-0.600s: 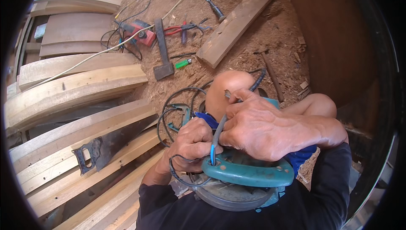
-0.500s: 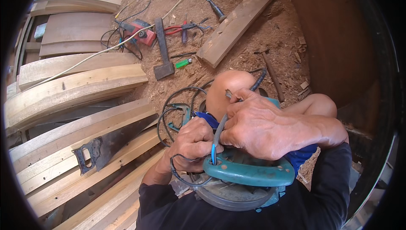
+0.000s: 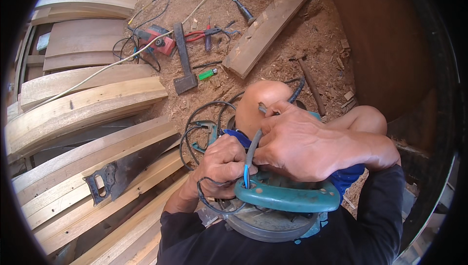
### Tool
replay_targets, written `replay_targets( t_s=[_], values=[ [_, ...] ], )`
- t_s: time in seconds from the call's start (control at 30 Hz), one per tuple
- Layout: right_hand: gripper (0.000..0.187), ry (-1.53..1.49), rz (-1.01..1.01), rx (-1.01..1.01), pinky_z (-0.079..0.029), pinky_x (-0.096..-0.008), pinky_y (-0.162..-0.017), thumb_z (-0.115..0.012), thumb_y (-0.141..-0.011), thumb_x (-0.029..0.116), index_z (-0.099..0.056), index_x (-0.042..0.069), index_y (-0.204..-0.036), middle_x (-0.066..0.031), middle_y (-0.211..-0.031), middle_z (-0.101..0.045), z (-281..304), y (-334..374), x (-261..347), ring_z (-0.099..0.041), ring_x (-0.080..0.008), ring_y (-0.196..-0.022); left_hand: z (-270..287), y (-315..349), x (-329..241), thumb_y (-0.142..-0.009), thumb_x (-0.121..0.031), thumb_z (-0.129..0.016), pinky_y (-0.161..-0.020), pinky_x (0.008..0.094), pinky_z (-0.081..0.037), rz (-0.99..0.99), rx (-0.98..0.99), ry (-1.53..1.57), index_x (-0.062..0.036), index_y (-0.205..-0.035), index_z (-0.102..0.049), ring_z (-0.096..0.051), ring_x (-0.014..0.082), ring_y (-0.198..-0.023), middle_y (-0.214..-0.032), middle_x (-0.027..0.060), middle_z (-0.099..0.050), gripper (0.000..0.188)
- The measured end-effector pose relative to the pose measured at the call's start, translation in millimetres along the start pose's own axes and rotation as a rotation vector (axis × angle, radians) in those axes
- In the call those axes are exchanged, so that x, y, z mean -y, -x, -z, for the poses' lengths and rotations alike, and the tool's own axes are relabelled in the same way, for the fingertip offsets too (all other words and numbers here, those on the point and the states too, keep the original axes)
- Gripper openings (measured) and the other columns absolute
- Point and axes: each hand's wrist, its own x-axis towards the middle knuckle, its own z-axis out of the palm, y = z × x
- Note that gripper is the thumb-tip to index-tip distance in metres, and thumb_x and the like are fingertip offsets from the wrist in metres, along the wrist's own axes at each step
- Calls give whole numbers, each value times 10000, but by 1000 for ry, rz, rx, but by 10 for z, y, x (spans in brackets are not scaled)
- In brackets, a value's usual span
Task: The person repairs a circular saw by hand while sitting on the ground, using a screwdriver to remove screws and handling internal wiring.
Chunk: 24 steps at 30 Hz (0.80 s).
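Right, both hands are bunched over a teal power saw (image 3: 287, 199) held in the lap, near the bottom centre. Its handle is a smooth, curved plastic loop, and under it sits a round grey metal guard, dull and scuffed. The left hand (image 3: 222, 165) is curled shut around a grey cable (image 3: 253, 148) where it enters the handle; a short blue wire end pokes out just below the fingers. The right hand (image 3: 302, 143) lies across the top, fingers folded tight on the same cable farther up, with a thin metal tool pinched at the fingertips. Black cord loops (image 3: 200, 123) coil loosely to the left of the knee.

Out left, pale curved planks (image 3: 83, 104) are stacked, grain rough and edges bowed. A hand saw (image 3: 129, 167) with a dark, rust-brown blade and cut-out handle rests flat across them. Farther away, on sawdust-covered ground, lies a hatchet (image 3: 183, 60) with a dark head, a small green lighter (image 3: 207, 74) just beside it, red-handled pliers (image 3: 202, 35), a chisel (image 3: 240, 5), and a straight flat board (image 3: 268, 28) lying at an angle.
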Motion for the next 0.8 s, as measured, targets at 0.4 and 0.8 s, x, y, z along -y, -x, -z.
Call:
replay_targets(
  t_s=[0.4, 0.8],
  values=[
    [102, -63, 16, 14, -482, -529, -874, -685, -755, 161, -763, 95, -751, -177, -676, -692, 23, -15, -75, -711, -394, -704, 20, -17, 32, -766, -251, -988, -662, 413, -426, -17, 25, -31, -122, -1072, -723, -625, 255, -736, -846, 34, -622, 425],
    [112, -22, -47, 119, -453, -475, -811, -727, -717, 229, -736, 120, -746, -103, -672, -665, 100, -52, -81, -710, -334, -730, 7, -21, 73, -752, -143, -949, -667, 422, -442, -19, 30, -31, -101, -1088, -707, -632, 290, -741, -841, 65, -631, 416]
  ],
)
